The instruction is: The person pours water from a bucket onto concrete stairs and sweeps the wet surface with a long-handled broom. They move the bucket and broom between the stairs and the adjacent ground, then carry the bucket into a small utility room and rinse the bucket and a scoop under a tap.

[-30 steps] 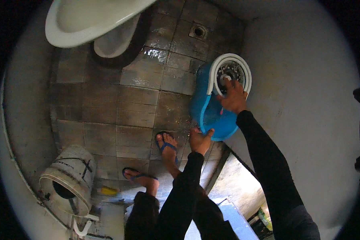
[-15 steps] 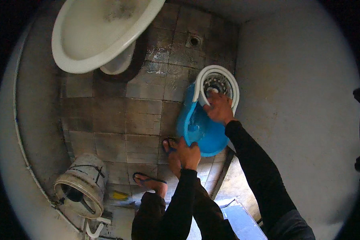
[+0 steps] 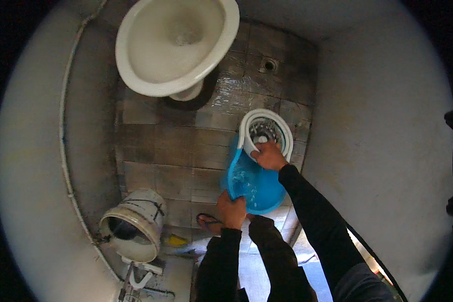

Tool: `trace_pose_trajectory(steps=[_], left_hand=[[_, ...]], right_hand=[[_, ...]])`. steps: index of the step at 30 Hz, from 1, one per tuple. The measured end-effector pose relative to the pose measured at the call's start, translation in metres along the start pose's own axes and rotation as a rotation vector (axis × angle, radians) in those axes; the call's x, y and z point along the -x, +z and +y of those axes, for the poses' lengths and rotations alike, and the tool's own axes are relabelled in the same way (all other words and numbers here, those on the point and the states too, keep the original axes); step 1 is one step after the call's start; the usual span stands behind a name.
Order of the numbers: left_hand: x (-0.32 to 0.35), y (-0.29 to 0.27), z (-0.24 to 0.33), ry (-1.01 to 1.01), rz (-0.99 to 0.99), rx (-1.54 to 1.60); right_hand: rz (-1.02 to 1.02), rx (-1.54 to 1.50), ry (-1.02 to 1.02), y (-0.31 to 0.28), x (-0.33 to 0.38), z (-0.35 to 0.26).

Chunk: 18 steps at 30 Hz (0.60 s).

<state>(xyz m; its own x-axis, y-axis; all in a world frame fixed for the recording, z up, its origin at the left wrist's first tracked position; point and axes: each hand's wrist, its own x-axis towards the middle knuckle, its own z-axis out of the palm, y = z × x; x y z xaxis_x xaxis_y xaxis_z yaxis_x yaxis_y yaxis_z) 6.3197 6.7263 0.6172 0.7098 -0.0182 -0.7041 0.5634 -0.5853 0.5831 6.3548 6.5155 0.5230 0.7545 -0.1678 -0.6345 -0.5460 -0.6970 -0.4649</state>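
Observation:
A blue mop bucket [image 3: 264,189] with a white-rimmed spin basket [image 3: 288,133] at its far end stands on the tiled floor in the middle. Some water shows in its blue part. My left hand [image 3: 231,209] is closed over the bucket's blue rim at the near left. My right hand [image 3: 271,156] grips the basket's white rim on its near side, the fingers reaching over the edge. A small pale hub shows inside the basket, just beyond those fingers.
A white toilet bowl [image 3: 161,89] stands at the far left, with a floor drain [image 3: 269,65] to its right. Wet tiles shine between them. A dirty white pail [image 3: 148,204] lies tilted at the near left, by a yellow object [image 3: 176,240]. Grey walls [image 3: 372,126] close in both sides.
The bucket has moved nearer to me and leftward over the floor, with both hands still on it. One sandalled foot has drawn back. The whole view has also shifted.

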Motion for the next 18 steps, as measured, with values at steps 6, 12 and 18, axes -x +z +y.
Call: trace_pose_trajectory(steps=[6, 12, 18], left_hand=[[0.083, -0.037, 0.099, -0.206, 0.104, 0.174], [0.198, -0.071, 0.224, -0.265, 0.145, -0.085], [0.281, -0.067, 0.411, -0.096, 0.269, -0.689]], right_hand=[[-0.125, -0.118, -0.100, -0.059, 0.047, -0.052], [-0.255, -0.178, -0.224, -0.163, 0.126, -0.101], [-0.186, -0.439, -0.283, -0.312, 0.172, -0.115]])
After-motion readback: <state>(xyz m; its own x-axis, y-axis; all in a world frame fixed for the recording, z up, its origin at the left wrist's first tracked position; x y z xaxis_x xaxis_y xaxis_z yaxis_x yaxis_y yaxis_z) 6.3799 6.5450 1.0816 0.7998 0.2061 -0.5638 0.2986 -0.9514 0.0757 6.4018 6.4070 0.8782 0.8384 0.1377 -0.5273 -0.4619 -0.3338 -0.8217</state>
